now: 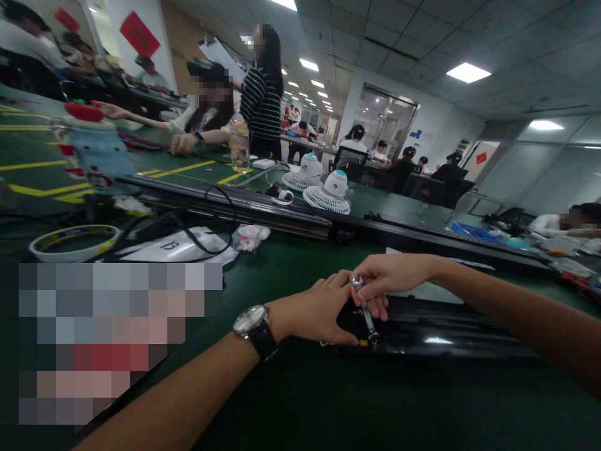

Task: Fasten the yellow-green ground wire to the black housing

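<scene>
A glossy long black bar (436,338) lies on the green table in front of me. My left hand (319,313), with a watch on the wrist, spans the bar's left end, its thumb on the near edge and its fingers on the far side. My right hand (378,282) grips a silver wrench (368,316) near its upper end. The wrench slants down, and its lower end rests at a small fitting by the bar's near left edge, close to my left thumb. A small yellow piece (363,343) shows beside that end. My palms hide part of the bar.
A long black rail (263,210) runs across the table behind my hands. Two white fans (328,193), a bottle (240,147), a tape roll (75,243), cables and a small pink-and-white packet (250,238) are around it. A person (211,106) sits across the table.
</scene>
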